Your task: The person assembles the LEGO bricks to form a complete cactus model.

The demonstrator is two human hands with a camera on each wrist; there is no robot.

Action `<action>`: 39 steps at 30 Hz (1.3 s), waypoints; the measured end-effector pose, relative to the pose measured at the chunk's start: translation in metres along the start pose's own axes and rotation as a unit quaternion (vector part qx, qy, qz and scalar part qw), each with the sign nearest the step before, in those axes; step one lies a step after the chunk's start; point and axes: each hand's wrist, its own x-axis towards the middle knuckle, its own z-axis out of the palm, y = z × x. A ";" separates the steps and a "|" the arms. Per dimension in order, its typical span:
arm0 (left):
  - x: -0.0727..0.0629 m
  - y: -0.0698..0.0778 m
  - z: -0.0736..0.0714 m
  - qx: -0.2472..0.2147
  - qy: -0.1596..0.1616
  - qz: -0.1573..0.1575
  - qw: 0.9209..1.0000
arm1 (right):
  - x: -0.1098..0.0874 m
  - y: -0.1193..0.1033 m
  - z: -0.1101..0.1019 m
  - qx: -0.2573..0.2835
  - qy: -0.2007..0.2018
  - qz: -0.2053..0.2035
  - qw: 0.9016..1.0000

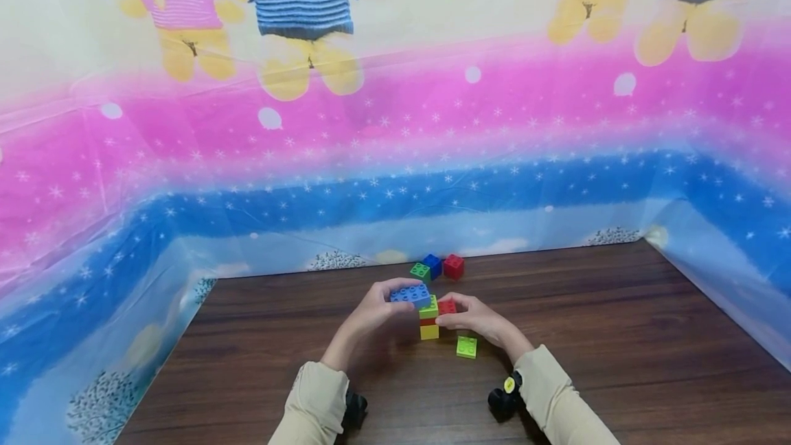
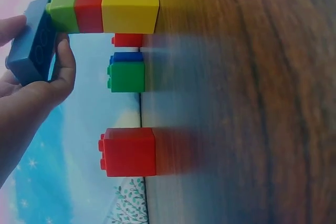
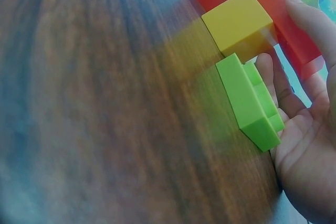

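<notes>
A small stack stands on the table: a yellow brick (image 1: pixel 429 332) at the bottom, a long red brick (image 3: pixel 286 30) across the middle and a lime green brick (image 2: pixel 65 7) on top. My left hand (image 1: pixel 369 309) grips a blue brick (image 1: pixel 408 295) between thumb and fingers, tilted, with one end at the green brick's studs. Whether they are joined I cannot tell. The right hand (image 1: pixel 474 316) holds the red brick where it juts out sideways, thumb on the near side. A flat lime brick (image 1: pixel 466 347) lies below the right hand.
Behind the stack stand a green brick (image 1: pixel 420 272), a dark blue brick (image 1: pixel 433 266) and a red brick (image 1: pixel 454 266). Another red brick (image 2: pixel 129 152) shows in the left wrist view. A printed cloth (image 1: pixel 395 218) hangs along the dark wooden table's (image 1: pixel 593 335) back edge.
</notes>
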 end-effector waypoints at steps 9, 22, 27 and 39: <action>0.002 0.005 0.001 -0.023 -0.008 0.000 1.000 | -0.001 0.000 -0.002 0.000 -0.001 -0.002 1.000; 0.008 0.007 0.001 0.021 -0.023 -0.007 1.000 | -0.001 -0.002 0.000 0.004 -0.007 -0.005 1.000; 0.009 0.009 0.001 0.046 -0.031 0.006 0.998 | -0.001 -0.003 0.000 0.009 -0.007 -0.003 1.000; 0.012 0.013 0.002 0.096 -0.043 0.028 0.994 | -0.001 -0.003 0.000 0.003 -0.009 -0.002 1.000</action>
